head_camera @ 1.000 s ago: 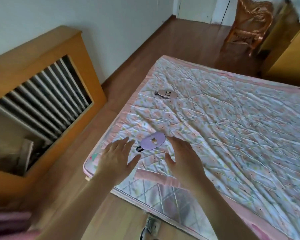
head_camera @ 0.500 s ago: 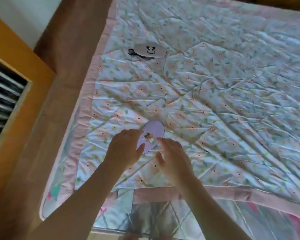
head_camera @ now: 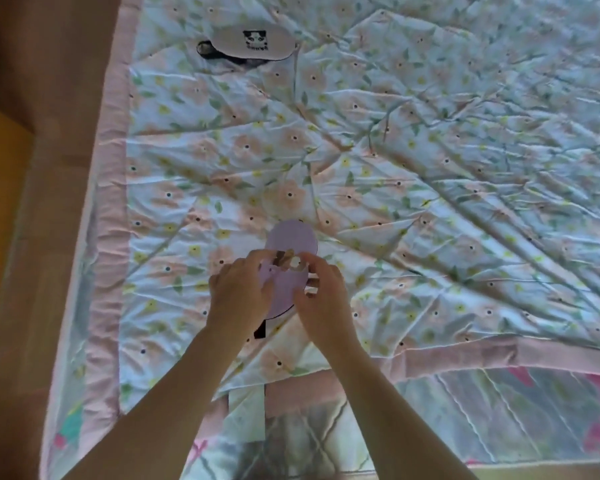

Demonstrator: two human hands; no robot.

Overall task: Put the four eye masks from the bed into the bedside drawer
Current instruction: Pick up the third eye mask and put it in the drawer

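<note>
A lilac eye mask point(head_camera: 289, 241) with a small cartoon patch lies lengthwise on the floral quilt point(head_camera: 413, 174) near the bed's front edge. My left hand point(head_camera: 238, 295) pinches its left side and my right hand point(head_camera: 321, 294) pinches its right side, so both hold it. Its black strap point(head_camera: 261, 330) trails out below my hands. A second eye mask point(head_camera: 253, 41), pale pink with a black cartoon face, rests flat at the far left of the quilt, apart from both hands. No drawer is in view.
Brown wooden floor point(head_camera: 49, 98) runs along the bed's left side. A wooden cabinet corner point(head_camera: 0, 161) shows at the left edge. The pink quilt border point(head_camera: 108, 202) marks the bed's left edge, and the folded sheet point(head_camera: 465, 410) lies at the front.
The view has tilted down and closer to the bed. Both hands, spread beside the lilac mask before, have closed in and taken hold of it; the mask has turned lengthwise.
</note>
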